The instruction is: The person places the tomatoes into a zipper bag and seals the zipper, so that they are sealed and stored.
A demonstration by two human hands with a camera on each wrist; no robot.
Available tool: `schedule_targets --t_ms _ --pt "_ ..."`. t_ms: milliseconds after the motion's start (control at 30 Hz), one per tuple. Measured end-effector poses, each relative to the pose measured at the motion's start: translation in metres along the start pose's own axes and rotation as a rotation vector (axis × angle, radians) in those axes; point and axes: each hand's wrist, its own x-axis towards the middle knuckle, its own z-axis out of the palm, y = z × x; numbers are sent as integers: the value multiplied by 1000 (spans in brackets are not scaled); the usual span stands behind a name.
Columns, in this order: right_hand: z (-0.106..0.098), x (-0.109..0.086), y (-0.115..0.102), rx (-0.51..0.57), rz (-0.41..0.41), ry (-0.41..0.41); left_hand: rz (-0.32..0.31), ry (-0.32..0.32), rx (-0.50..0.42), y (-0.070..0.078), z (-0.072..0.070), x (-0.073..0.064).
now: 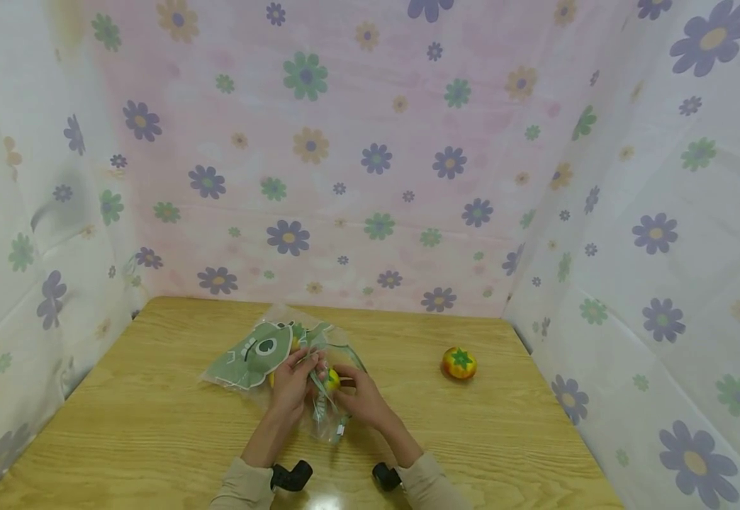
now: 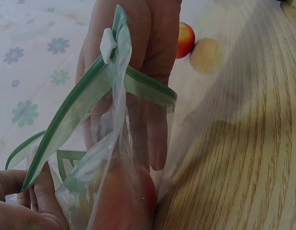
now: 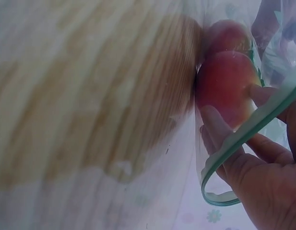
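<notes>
We have our left hand (image 1: 290,384) on the clear plastic bag (image 1: 242,356), its fingers pinching the green edge strip (image 3: 253,129) of the open mouth, as the left wrist view shows. Our right hand (image 1: 362,401) reaches in through that mouth, its fingers curved round a red and yellow fruit (image 3: 224,86), fingertips touching its skin on two sides. That fruit sits inside the bag, and just beyond it we see a second red fruit (image 3: 227,36), also behind the plastic. The bag lies on the wooden counter (image 1: 504,425), left of its middle, the green cartoon print on its far left part facing up and the mouth toward us. A white slider (image 2: 108,46) sits on the strip, close beside our right hand. Well apart, to the right on the counter, rests a loose fruit (image 1: 459,363), orange and yellow with a green star-shaped leaf on top. Our beige sleeves (image 1: 245,485) come in from the near side, with a black wrist device (image 1: 292,476) by each cuff. Round the counter hangs a pale sheet (image 1: 344,142) patterned with purple, green and orange flowers.
</notes>
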Motion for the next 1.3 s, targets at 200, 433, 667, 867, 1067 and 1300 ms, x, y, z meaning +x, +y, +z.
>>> schedule_targets --t_ms 200,433,667,867,1067,1300 --pt "3 4 1 -12 -13 -2 0 -2 6 1 0 0" --pt "6 11 2 -27 -67 0 -2 -2 -14 2 1 0" --pt "5 9 2 6 10 -19 2 3 -21 4 -1 2" --pt "-1 1 -5 3 45 -26 -1 -10 -26 6 -2 2" --pt "-13 -6 -16 0 25 -6 1 -29 -13 7 -2 2" --pt "-34 -8 -17 86 -45 53 3 -21 -12 5 -2 4"
